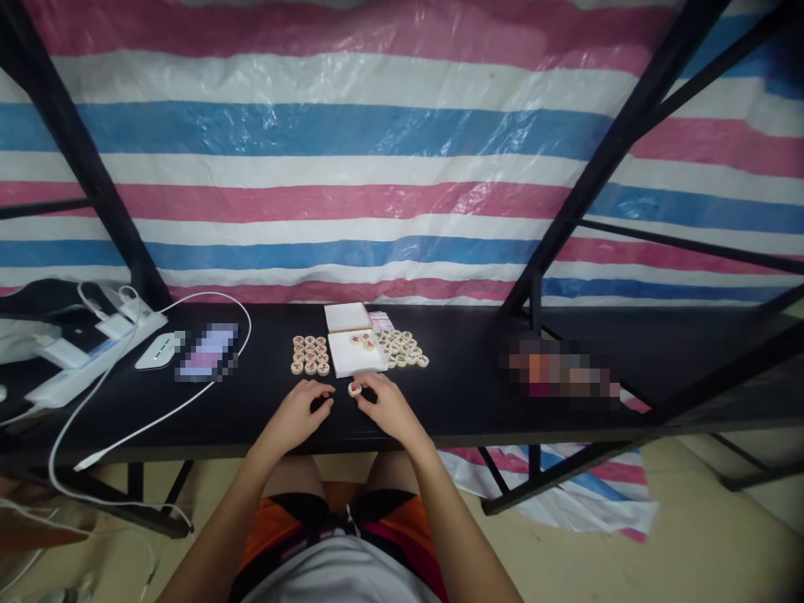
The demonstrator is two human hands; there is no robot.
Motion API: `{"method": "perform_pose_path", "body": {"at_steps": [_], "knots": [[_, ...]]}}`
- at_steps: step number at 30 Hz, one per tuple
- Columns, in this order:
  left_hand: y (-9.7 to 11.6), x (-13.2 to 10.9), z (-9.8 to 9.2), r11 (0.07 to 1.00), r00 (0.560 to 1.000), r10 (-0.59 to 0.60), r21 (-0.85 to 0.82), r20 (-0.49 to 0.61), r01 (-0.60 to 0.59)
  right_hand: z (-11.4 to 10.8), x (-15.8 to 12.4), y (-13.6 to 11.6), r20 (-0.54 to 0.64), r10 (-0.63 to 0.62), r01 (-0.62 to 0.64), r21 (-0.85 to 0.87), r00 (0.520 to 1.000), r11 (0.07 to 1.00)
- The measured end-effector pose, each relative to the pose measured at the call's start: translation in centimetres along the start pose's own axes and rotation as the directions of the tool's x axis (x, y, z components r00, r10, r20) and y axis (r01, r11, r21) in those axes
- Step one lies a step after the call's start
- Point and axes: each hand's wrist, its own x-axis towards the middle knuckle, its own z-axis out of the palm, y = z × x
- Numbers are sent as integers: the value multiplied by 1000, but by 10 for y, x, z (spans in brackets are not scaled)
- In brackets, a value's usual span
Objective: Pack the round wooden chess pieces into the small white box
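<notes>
near front edge of surface (468, 377): left hand (306, 409) curled, narrow finger-thumb gap, seemingly bare; right hand (384, 409) pinching red-marked xiangqi piece (355, 389). beyond: xiangqi rows (310, 355), white box (342, 362) holding loose pieces (362, 340), xiangqi heap (403, 346) beside; lid (347, 316) near back edge. step seems single-piece handling; next move likely calls for steady rim grip.

Box (345, 362): white. Left of box: red-marked cream discs (310, 355). Right of box: dark-marked cream discs (403, 347). Behind box: plastic sheet (352, 201), horizontal stripes, pinkish-red, white, blue. Beneath box: black tabletop (468, 377).
</notes>
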Motion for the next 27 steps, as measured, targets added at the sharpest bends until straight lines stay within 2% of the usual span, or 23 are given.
{"method": "perform_pose_path", "body": {"at_steps": [2, 6, 14, 21, 24, 27], "knots": [[1, 0, -1, 1000, 1000, 27, -15, 13, -27, 0, 0, 0, -20, 5, -5, -2, 1000, 1000], [2, -2, -1, 993, 992, 115, -12, 46, -115, 1, 1, 3, -78, 114, -118, -62, 990, 991], [-1, -1, 1, 992, 991, 126, 11, 45, -127, 0, 0, -3, 97, -15, 30, -155, 995, 987], [3, 1, 4, 997, 997, 79, -1, -13, -79, 0, -1, -1, 4, 48, -48, -79, 999, 996], [2, 2, -6, 992, 991, 52, -103, -124, -65, -2, -1, 0, -11, 64, -64, -38, 998, 997], [-17, 7, -24, 987, 946, -85, -157, -314, 37, -3, -1, -1, -21, 68, -68, -4, 997, 998]]}}
